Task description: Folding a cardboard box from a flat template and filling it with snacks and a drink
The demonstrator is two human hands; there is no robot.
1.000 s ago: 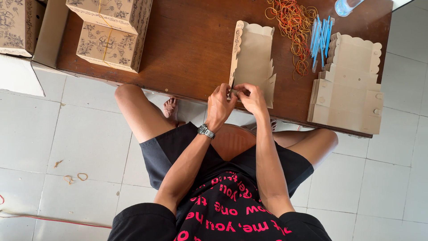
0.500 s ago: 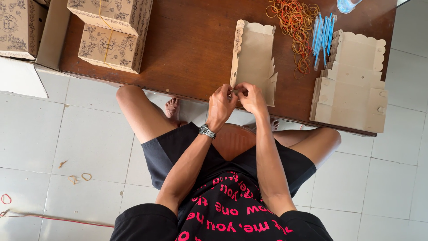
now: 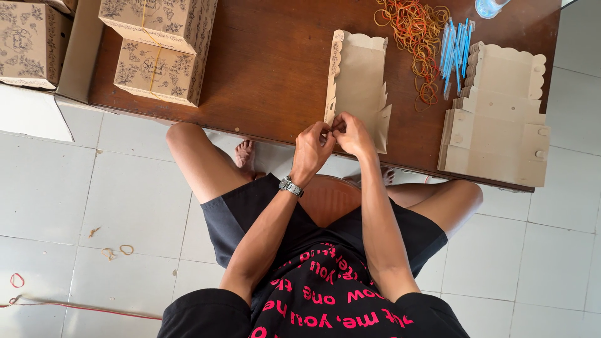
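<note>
A flat brown cardboard box blank with scalloped edges lies on the dark wooden table, one side wall folded up. My left hand and my right hand meet at the blank's near edge, both pinching the same corner flap. A metal watch sits on my left wrist.
A stack of flat box blanks lies at the right. Orange rubber bands and blue straws lie behind the blank. Assembled printed boxes stand at the left. Loose rubber bands lie on the white tiled floor.
Both hands stay at the blank's near corner with only small finger movements. The view has shifted slightly.
</note>
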